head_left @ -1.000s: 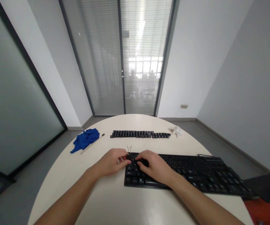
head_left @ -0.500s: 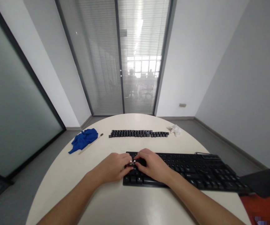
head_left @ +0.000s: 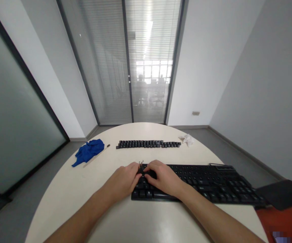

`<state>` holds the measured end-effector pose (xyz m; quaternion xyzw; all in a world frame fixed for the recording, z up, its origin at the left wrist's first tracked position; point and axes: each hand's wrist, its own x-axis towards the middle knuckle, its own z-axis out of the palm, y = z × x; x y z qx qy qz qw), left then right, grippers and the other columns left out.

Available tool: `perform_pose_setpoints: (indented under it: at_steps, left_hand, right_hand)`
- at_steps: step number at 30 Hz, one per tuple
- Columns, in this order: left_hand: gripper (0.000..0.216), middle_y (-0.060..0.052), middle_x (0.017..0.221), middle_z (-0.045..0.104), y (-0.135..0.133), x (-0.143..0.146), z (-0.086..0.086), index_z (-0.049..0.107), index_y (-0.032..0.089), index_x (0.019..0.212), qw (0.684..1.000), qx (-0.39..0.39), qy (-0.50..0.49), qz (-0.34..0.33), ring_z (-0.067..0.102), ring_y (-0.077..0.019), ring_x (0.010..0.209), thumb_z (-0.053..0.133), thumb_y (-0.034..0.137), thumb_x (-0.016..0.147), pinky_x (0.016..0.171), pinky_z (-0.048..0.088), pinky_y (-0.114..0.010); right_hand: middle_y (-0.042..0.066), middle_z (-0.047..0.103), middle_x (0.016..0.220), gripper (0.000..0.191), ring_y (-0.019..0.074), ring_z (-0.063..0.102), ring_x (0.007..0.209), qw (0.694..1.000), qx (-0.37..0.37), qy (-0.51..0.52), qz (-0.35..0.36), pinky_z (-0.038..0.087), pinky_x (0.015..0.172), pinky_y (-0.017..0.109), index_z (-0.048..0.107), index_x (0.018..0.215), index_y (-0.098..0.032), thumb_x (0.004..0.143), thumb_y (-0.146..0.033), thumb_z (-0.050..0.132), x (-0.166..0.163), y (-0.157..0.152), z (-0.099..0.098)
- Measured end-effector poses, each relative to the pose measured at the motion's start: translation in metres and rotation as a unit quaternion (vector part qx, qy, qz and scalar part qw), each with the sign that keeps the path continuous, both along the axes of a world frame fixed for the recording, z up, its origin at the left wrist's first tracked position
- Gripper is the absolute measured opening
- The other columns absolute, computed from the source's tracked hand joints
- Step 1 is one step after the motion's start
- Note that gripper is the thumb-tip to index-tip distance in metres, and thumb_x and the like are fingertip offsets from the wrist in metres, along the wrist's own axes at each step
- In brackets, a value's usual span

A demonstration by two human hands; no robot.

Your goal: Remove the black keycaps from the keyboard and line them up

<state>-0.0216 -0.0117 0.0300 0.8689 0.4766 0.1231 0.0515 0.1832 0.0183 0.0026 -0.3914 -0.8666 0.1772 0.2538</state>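
A black keyboard point(head_left: 211, 184) lies across the front of the table, with both hands over its left end. My left hand point(head_left: 125, 179) is closed on a small tool with thin metal wires, apparently a keycap puller point(head_left: 141, 163), its wire ends pointing up past the fingers. Just to the right, my right hand point(head_left: 162, 177) rests over the keys with thumb and fingertips pinched near the left fingertips. Whatever lies between the right fingertips is too small and dark to make out. Keys under both hands are hidden.
Loose black keycaps point(head_left: 140, 144) stand in rows beyond the keyboard. A blue cloth point(head_left: 88, 151) and a thin brush point(head_left: 97, 156) lie at the left, a crumpled white tissue point(head_left: 187, 139) at the back right. A red-orange chair seat point(head_left: 282, 222) is beside the table's right edge.
The wires, earlier low between both hands' fingertips, now point up above the left fingers. My left hand has turned slightly; the right hand has barely moved. The view has shifted a little.
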Motion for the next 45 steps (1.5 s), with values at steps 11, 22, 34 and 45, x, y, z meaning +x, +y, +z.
perform_pose_setpoints:
  at_steps: [11,22,34,45]
  left_hand:
    - [0.02,-0.012,0.101,0.067,-0.014,0.021,0.015,0.053,0.015,0.105,0.988,-0.091,0.079,0.097,0.068,-0.0264,0.082,0.035,0.021,0.1,0.064,0.046,-0.032]
    - [0.015,-0.01,0.095,0.067,-0.01,0.016,0.006,0.057,0.016,0.095,0.991,-0.058,-0.003,0.124,0.065,-0.0256,0.08,0.042,0.02,0.095,0.066,0.041,-0.032]
    - [0.021,-0.002,0.068,0.064,0.017,-0.012,-0.016,0.059,0.017,0.076,0.94,-0.195,-0.259,0.108,0.061,-0.0181,0.062,0.051,0.034,0.087,0.057,0.04,-0.026]
    - [0.021,-0.002,0.068,0.063,0.015,-0.013,-0.016,0.059,0.016,0.079,0.92,-0.231,-0.301,0.096,0.061,-0.0174,0.061,0.051,0.035,0.085,0.056,0.045,-0.026]
  right_hand:
    - [0.005,0.067,0.095,0.013,0.0194,0.06,0.095,1.0,0.003,0.004,-0.008,0.046,0.086,0.03,0.066,0.096,-0.021,0.084,-0.023,0.062,0.001,0.002,-0.005]
    - [0.005,0.067,0.095,0.014,0.0196,0.06,0.095,1.0,0.002,0.002,-0.007,0.046,0.085,0.03,0.066,0.097,-0.021,0.084,-0.023,0.063,0.002,0.002,-0.005]
    - [0.004,0.067,0.094,0.014,0.0189,0.061,0.093,1.0,0.009,0.006,-0.004,0.047,0.084,0.03,0.067,0.097,-0.021,0.084,-0.023,0.062,0.001,0.002,-0.005]
    - [0.004,0.069,0.094,0.015,0.0187,0.062,0.092,1.0,0.012,0.011,-0.002,0.047,0.085,0.029,0.068,0.097,-0.021,0.083,-0.021,0.062,0.001,0.002,-0.004]
